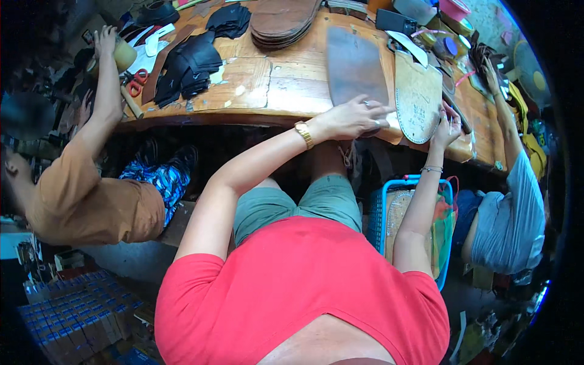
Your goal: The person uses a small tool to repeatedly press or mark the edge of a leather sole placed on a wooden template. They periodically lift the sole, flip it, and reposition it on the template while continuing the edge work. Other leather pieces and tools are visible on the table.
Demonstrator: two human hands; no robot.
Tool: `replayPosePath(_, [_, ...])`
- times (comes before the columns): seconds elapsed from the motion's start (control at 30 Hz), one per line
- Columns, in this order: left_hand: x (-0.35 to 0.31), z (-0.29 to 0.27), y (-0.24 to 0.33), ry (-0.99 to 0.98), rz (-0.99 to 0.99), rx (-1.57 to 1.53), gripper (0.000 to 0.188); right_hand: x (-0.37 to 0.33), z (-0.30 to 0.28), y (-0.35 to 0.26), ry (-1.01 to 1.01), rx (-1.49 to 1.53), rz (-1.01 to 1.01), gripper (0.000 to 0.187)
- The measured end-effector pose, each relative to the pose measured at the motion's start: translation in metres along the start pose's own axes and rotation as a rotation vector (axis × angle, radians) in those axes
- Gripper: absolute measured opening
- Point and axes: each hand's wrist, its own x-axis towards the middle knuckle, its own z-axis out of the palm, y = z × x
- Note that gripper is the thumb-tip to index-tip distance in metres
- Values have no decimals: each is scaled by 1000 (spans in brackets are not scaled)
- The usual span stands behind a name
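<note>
A brown leather panel, smeared by motion, lies across the front of the wooden table. My left hand reaches over its near right corner with fingers stretched out and spread; a gold watch is on that wrist. Right of it is a tan pattern piece with a rounded near end, small holes along its rim and handwriting on it. At its right edge my right hand is closed, fingers and thumb pinching the edge. A dark rod-like thing lies just beyond that hand.
Stacks of brown leather and black leather pieces lie on the table. Red-handled scissors are at left, jars at far right. A blue basket stands by my right leg. Co-workers sit on both sides.
</note>
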Motion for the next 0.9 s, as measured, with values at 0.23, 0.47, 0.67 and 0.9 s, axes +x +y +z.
replayPosePath(0.23, [-27, -5, -24, -75, -97, 50, 64, 3, 3, -11, 214, 7, 104, 25])
replayPosePath(0.47, [-35, -21, -64, -20, -123, 186, 67, 7, 7, -23, 223, -7, 131, 54])
replayPosePath(0.67, [-37, -18, -77, 11, -242, 85, 60, 28, 27, -27, 9, 27, 114, 52])
replayPosePath(0.9, [-25, -6, -53, 66, -449, 147, 59, 5, 110, -35, -290, 148, 201, 18])
